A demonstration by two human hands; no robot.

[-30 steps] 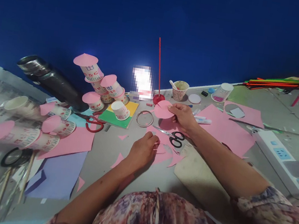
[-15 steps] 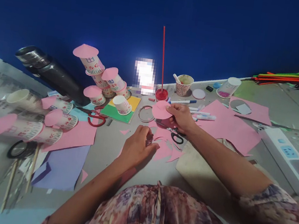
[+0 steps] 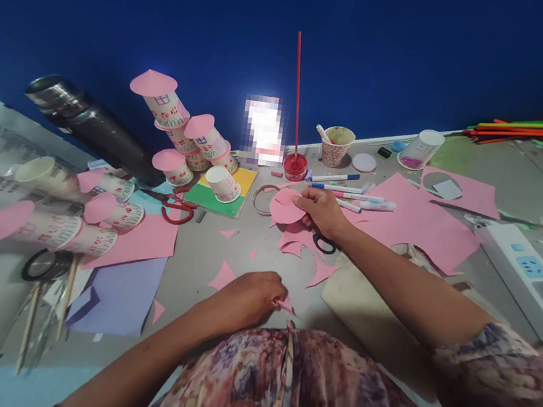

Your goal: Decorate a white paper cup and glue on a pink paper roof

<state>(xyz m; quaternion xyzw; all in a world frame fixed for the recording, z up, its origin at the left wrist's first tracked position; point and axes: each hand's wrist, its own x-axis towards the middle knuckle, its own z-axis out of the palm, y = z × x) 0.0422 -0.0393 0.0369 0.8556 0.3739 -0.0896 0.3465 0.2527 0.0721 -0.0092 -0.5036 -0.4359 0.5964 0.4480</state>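
Note:
My right hand (image 3: 321, 212) pinches a round pink paper disc (image 3: 286, 207) and holds it just above the table's middle. Black-handled scissors (image 3: 322, 243) lie under that hand among pink paper scraps (image 3: 302, 245). My left hand (image 3: 252, 297) is drawn back near my body at the table's front edge, its fingers closed on a small pink paper scrap (image 3: 286, 306). More pink offcuts (image 3: 222, 277) lie on the grey table between the two hands.
Paper cups with pink paper roofs (image 3: 171, 110) stand stacked at the back left; others lie on their sides (image 3: 48, 231). Red scissors (image 3: 176, 207), a tape ring (image 3: 262, 200), markers (image 3: 348, 193), a red paint pot with a stick (image 3: 295, 164), pink sheets (image 3: 415, 224) and a power strip (image 3: 528, 266) surround them.
My left hand has pulled back from the scrap pile toward my body, carrying a pink scrap. My right hand with the disc has shifted slightly left and down.

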